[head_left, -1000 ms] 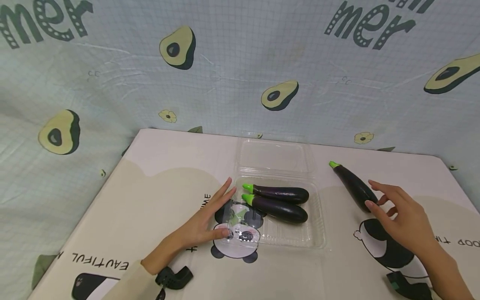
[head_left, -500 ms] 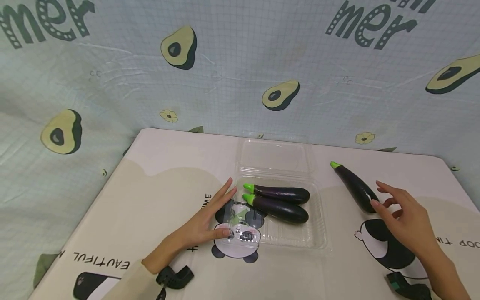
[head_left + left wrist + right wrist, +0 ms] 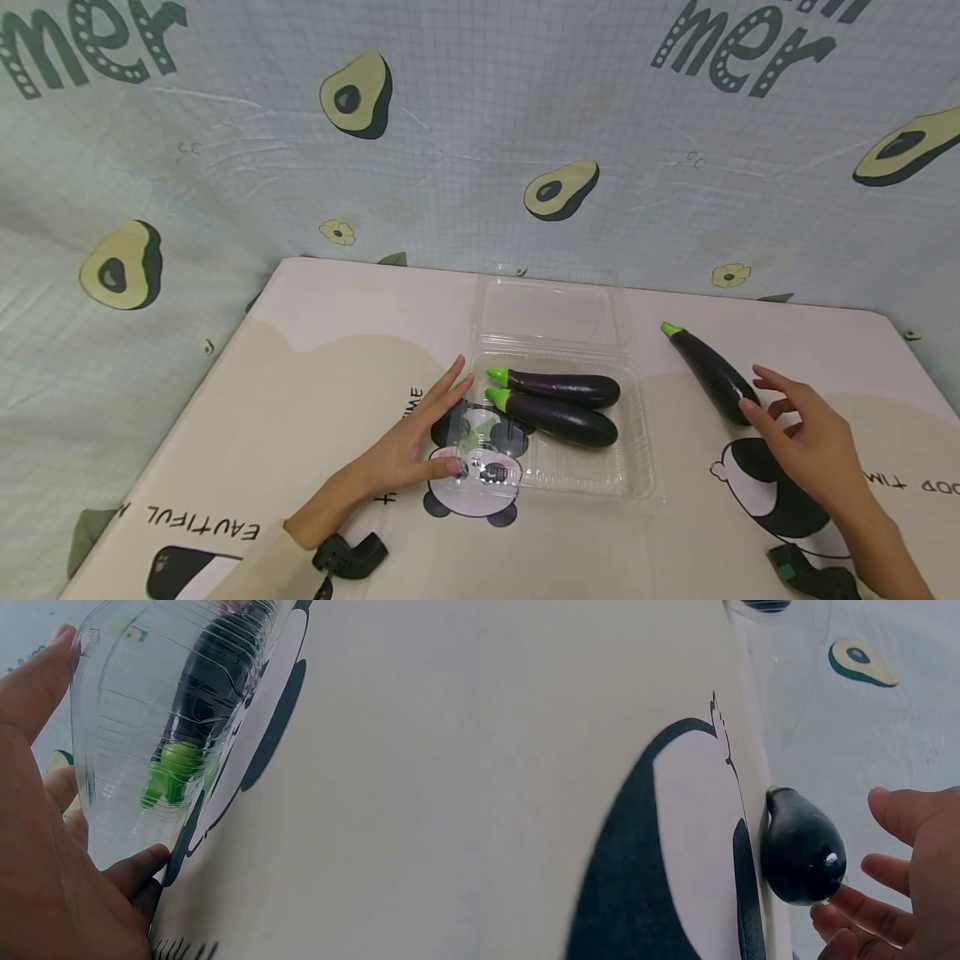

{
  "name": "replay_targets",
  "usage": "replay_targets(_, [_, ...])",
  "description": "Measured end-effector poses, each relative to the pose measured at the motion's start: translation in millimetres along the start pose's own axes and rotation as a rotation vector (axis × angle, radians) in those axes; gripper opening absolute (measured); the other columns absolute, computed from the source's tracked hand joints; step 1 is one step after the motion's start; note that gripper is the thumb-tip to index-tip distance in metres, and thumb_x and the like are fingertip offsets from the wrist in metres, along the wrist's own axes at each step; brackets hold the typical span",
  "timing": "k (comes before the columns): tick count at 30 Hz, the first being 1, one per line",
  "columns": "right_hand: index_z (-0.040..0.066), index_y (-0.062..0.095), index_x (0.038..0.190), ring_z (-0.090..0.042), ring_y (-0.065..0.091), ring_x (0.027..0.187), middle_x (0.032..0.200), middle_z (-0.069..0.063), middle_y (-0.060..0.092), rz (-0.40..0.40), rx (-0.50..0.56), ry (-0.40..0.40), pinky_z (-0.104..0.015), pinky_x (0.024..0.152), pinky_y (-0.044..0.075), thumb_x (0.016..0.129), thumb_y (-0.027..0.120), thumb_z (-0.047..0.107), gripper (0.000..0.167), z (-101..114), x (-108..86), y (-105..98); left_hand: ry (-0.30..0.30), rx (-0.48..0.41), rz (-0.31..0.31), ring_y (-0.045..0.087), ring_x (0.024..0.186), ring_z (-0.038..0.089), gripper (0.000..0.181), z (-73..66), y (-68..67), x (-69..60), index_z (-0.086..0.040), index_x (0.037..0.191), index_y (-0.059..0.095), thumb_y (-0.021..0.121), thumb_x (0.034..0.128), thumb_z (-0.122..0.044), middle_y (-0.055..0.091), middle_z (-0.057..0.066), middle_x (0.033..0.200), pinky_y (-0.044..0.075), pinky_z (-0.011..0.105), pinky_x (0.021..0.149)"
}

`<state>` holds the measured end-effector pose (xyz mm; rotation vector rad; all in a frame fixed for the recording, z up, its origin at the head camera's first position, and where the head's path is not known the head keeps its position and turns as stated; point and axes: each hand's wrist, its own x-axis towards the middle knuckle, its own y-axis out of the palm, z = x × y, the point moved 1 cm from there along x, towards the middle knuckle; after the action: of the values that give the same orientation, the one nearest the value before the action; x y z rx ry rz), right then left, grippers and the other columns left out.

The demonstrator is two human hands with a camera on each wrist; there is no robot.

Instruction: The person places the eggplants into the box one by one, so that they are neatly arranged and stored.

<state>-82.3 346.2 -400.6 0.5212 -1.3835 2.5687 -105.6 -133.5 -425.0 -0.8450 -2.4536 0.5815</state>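
Head view: left grip (image 3: pixel 416 435) lies spread against the clear container (image 3: pixel 585 477), seemingly steadying it; right grip (image 3: pixel 812 437), loosely parted, sits by the right eggplant (image 3: pixel 708 372), contact unclear.

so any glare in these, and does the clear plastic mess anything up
Right wrist view: a small bright spot on the loose eggplant; left wrist view: the ridged clear container breaks up the outlines of the eggplants inside; head view: the open lid looks faint against the pale table
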Motion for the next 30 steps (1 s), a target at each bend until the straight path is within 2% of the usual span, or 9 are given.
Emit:
replay_targets(9, [0.008, 0.051, 0.138, 0.018, 0.041, 0.077, 0.115, -0.021, 0.06, 0.034, -0.03, 0.032, -0.016, 0.049, 0.035, 0.085, 0.074, 0.018, 0.059, -5.0, -3.1, 4.7, 0.0, 0.002, 0.0, 0.003, 0.145, 0.028, 0.086, 1.1, 0.0, -0.2, -0.011, 0.153, 0.02, 0.066, 0.0869, -0.041, -0.001, 0.005, 0.161, 0.015, 0.066, 0.106])
replay_targets(21, [0.006, 0.048, 0.14, 0.021, 0.038, 0.078, 0.12, -0.027, 0.056, 0.091, -0.056, 0.092, -0.021, 0.049, 0.043, 0.088, 0.071, 0.026, 0.06, -5.5, -0.9, 6.5, 0.002, 0.003, -0.004, 0.003, 0.145, 0.029, 0.085, -0.3, 0.0, 0.2, -0.012, 0.153, 0.02, 0.065, 0.0869, -0.042, -0.001, 0.006, 0.161, 0.015, 0.066, 0.106])
replay_targets(30, [0.006, 0.046, 0.141, 0.021, 0.04, 0.075, 0.122, -0.028, 0.055, 0.107, -0.043, 0.106, -0.023, 0.049, 0.043, 0.089, 0.069, 0.026, 0.06, -6.5, -1.4, 9.0, -0.001, 0.005, -0.007, 0.003, 0.145, 0.029, 0.086, 0.8, 0.8, 0.0, -0.013, 0.153, 0.021, 0.066, 0.0864, -0.041, -0.001, 0.006, 0.161, 0.015, 0.067, 0.105])
